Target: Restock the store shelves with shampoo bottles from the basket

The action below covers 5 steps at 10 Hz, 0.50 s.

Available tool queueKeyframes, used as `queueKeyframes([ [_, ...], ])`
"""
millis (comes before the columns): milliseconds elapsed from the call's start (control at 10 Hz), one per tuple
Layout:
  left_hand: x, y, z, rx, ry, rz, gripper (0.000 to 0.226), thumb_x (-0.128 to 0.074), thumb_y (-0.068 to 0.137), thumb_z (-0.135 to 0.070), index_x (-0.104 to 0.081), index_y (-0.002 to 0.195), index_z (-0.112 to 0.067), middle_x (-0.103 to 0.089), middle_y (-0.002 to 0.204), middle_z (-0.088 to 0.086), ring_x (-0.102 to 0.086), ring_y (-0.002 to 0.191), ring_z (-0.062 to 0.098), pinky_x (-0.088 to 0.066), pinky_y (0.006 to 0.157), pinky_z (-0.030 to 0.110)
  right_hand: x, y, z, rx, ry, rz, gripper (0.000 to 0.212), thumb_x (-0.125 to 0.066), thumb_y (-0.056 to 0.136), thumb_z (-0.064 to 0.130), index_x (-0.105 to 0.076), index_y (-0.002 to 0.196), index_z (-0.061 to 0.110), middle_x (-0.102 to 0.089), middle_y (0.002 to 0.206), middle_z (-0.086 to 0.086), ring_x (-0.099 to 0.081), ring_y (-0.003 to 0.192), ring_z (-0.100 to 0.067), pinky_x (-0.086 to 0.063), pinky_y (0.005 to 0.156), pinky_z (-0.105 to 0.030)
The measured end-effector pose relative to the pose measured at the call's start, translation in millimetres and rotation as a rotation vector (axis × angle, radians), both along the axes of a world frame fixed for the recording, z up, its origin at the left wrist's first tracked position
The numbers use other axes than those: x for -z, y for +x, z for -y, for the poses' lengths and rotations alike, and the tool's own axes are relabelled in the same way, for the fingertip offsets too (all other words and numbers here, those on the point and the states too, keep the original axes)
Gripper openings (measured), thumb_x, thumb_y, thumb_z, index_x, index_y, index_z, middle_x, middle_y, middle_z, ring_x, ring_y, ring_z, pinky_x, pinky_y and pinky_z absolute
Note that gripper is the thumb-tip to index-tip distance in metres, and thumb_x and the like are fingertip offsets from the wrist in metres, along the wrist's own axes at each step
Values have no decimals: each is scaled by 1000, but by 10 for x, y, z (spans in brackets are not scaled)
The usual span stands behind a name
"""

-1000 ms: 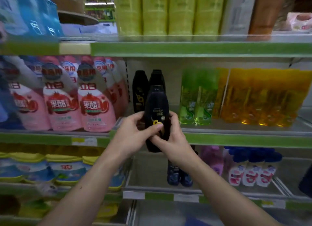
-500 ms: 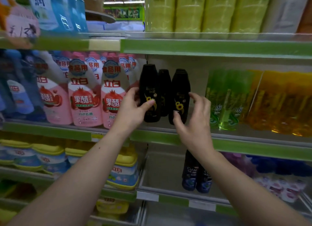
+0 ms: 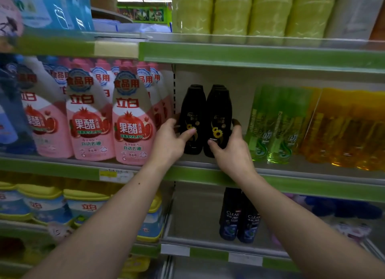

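Two hands, one bottle each: left hand (image 3: 168, 142) fingers curled round left shampoo bottle (image 3: 192, 114) from its left, right hand (image 3: 234, 153) clamped on right shampoo bottle (image 3: 218, 110) from its right. Both bottles upright, touching, on middle shelf (image 3: 312, 190) (basket out of view). Likely squaring them up.

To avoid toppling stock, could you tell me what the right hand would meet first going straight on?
The right hand grips the front black bottle; beyond it, likely the identical bottles behind; depth is unclear.

I face pink detergent bottles (image 3: 133, 120); right of them stand green bottles (image 3: 270, 128), then orange bottles (image 3: 343, 128), yellow-lidded tubs (image 3: 83, 203) below, yellow-green packs (image 3: 229, 10) above.
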<state>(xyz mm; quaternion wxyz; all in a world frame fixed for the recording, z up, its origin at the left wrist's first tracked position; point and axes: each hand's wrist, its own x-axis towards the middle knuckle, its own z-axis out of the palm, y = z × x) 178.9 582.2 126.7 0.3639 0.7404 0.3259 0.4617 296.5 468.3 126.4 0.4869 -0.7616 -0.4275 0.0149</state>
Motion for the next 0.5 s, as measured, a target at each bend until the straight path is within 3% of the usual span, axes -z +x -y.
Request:
queueKeyframes([
  [200, 28, 6, 6, -18, 31, -27, 42, -71, 90, -36, -59, 125, -15, -66, 124, 4, -63, 114, 19, -54, 98, 42, 43, 10, -46, 17, -21, 15, 59, -67, 93, 31, -35, 139, 14, -61, 130, -10, -60, 118, -31, -53, 93, -44],
  [500, 90, 7, 76, -160, 46, 11, 73, -73, 87, -39, -44, 145, -8, -53, 145, 11, -50, 133, 25, -44, 110, 44, 6, -17, 50, -1, 44, -12, 56, -66, 94, 30, -38, 140, 13, -60, 133, -9, -59, 121, -28, -52, 94, -38],
])
